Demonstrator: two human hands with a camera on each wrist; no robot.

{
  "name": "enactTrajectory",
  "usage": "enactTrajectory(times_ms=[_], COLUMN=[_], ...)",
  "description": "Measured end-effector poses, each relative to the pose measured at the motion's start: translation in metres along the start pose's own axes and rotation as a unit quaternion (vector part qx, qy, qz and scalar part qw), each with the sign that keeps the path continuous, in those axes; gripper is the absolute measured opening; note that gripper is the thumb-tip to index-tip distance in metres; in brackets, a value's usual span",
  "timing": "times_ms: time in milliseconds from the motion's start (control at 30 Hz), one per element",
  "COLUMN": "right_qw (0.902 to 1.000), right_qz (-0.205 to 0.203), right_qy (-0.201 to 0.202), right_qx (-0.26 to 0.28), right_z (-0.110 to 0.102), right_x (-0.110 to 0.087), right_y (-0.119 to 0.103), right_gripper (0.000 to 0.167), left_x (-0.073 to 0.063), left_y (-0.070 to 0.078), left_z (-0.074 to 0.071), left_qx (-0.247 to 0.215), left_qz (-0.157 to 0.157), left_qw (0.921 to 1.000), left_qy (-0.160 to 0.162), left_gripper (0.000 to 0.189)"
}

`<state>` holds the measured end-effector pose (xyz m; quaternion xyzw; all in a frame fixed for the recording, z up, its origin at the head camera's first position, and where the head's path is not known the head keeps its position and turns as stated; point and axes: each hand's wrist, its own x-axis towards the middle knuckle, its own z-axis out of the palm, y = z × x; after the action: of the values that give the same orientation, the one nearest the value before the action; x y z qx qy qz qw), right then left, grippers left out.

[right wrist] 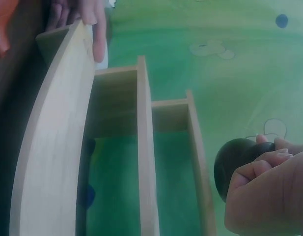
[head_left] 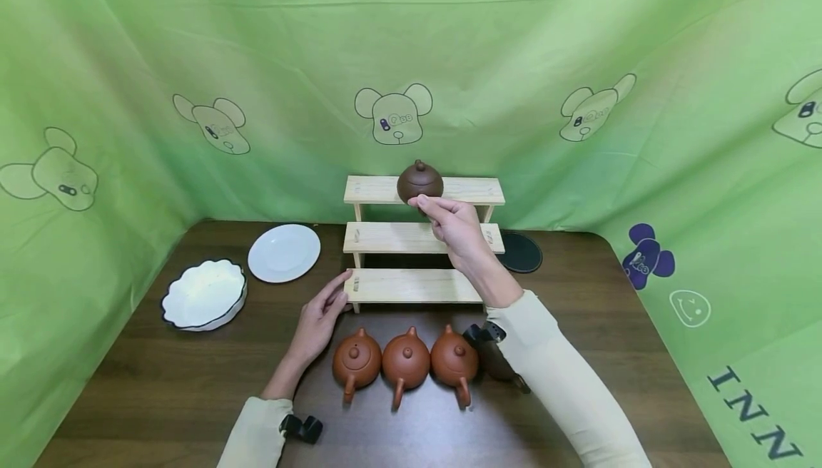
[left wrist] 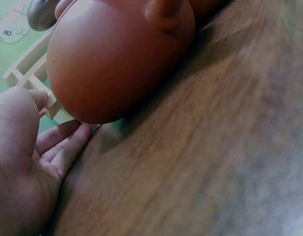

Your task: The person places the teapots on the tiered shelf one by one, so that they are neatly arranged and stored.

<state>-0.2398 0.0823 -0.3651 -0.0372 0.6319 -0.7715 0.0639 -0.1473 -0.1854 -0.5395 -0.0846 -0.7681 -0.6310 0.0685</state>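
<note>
A dark brown teapot point(head_left: 420, 180) is held up at the top board of a three-step wooden stand point(head_left: 411, 286). My right hand point(head_left: 459, 229) grips it at its near side, where the handle is mostly hidden by the fingers. In the right wrist view a gap shows between this teapot point(right wrist: 230, 164) and the top board. My left hand point(head_left: 321, 314) touches the left end of the lowest board with its fingers. Three reddish-brown teapots point(head_left: 356, 361) stand in a row before the stand, handles toward me. Another dark teapot point(head_left: 497, 362) is partly covered by my right sleeve.
On the left of the wooden table point(head_left: 128, 397) are a white scalloped dish point(head_left: 205, 293) with a dark rim and a white plate point(head_left: 285, 252). A dark round mat point(head_left: 521, 252) lies right of the stand, partly behind it. Green printed cloth point(head_left: 289, 47) hangs around the table.
</note>
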Motion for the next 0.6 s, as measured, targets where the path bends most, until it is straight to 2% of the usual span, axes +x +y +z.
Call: enactTrajectory(times_ms=[367, 467, 600], right_qw=[0.9997, 0.9997, 0.9998], right_qz=[0.019, 0.018, 0.014], right_qy=[0.009, 0.008, 0.003], right_qx=[0.013, 0.016, 0.014], right_z=[0.018, 0.022, 0.024], right_x=[0.014, 0.018, 0.022], right_y=[0.01, 0.012, 0.015], right_gripper=[0.022, 0.026, 0.029], left_x=[0.0, 0.0, 0.0], left_y=[-0.001, -0.004, -0.003], left_z=[-0.001, -0.001, -0.001], left_qx=[0.003, 0.005, 0.008], left_qz=[0.014, 0.026, 0.025], left_qw=[0.9999, 0.9996, 0.9996], left_qy=[0.0, 0.005, 0.006], left_gripper=[0.044, 0.043, 0.043])
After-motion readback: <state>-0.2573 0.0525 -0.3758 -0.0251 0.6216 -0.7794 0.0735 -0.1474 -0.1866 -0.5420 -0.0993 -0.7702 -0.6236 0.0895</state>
